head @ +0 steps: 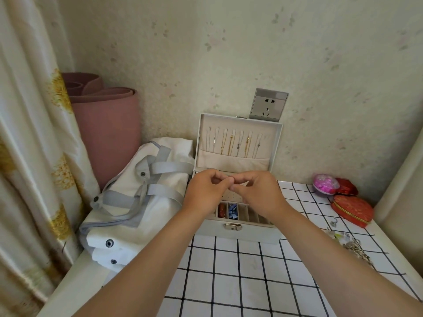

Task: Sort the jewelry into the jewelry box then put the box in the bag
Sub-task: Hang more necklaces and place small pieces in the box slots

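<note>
Pinching a tiny piece over the jewelry box (238, 232), left hand (204, 191) meeting right hand (258, 193); my three-o'clock pile (352, 245) waits unsorted.

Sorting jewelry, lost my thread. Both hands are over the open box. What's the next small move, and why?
Probably lower the tiny piece, pinched between left hand and right hand, onto the holed panel of the jewelry box: it lies directly beneath, and seems meant for earrings.

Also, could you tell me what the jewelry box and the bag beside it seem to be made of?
Jewelry box: probably faux leather, smooth matte grey walls, soft beige lining. Bag: white cloth, judging by its creases and slump, with grey webbing straps.
</note>
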A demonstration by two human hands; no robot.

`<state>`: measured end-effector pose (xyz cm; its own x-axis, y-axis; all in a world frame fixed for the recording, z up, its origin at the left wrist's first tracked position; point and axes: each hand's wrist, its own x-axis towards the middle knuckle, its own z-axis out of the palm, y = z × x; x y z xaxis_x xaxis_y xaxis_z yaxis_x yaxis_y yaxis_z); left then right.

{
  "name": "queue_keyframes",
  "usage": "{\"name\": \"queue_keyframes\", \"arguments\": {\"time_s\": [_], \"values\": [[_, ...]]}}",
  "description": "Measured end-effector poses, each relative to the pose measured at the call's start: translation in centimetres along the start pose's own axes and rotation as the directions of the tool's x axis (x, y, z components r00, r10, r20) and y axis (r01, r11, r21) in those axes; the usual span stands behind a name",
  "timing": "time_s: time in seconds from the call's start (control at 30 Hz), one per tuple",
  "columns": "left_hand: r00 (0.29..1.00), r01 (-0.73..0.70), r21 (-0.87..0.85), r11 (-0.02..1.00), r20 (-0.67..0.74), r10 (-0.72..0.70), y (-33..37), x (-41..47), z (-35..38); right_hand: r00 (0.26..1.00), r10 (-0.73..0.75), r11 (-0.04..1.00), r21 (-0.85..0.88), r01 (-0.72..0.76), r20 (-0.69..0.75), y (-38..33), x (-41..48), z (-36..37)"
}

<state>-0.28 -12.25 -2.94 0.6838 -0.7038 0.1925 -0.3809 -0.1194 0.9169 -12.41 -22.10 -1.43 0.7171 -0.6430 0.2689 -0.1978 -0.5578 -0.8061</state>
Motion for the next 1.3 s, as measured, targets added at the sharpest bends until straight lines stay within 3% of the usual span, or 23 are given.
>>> {"name": "queue_keyframes", "arguments": {"time_s": [0.1,0.2,0.4,0.57,0.9,1.07,1.3], "values": [[0.992,-0.107,0.192,0.976,0.091,0.091,-0.3,0.1,-0.4,0.998,-0.004,0.997,-0.073,-0.001,-0.062,0.4,0.1,0.3],[0.966,-0.256,0.416,0.873,0.153,0.21,-1.0,0.5,-1.1,0.992,0.04,0.983,-0.172,-0.061,-0.123,1.3,0.8,0.7],[0.926,-0.344,0.566,0.749,0.338,0.17,-1.8,0.1,-1.4,0.986,0.075,0.909,-0.398,-0.128,-0.146,2.1,2.4,1.3],[0.907,-0.376,0.613,0.695,0.396,0.142,-1.7,0.0,-1.3,0.993,0.051,0.871,-0.482,-0.095,-0.103,2.7,3.5,2.2],[0.913,-0.351,0.606,0.714,0.391,0.117,-1.4,0.3,-1.2,0.999,-0.029,0.852,-0.523,0.012,-0.024,3.6,4.5,2.0],[0.917,-0.342,0.609,0.715,0.381,0.114,-1.3,0.2,-1.1,0.999,0.001,0.859,-0.512,-0.024,-0.044,3.7,4.8,2.0],[0.916,-0.349,0.607,0.714,0.383,0.122,-1.4,0.2,-1.1,0.998,-0.039,0.788,-0.612,0.064,0.054,3.1,4.4,2.0]]}}
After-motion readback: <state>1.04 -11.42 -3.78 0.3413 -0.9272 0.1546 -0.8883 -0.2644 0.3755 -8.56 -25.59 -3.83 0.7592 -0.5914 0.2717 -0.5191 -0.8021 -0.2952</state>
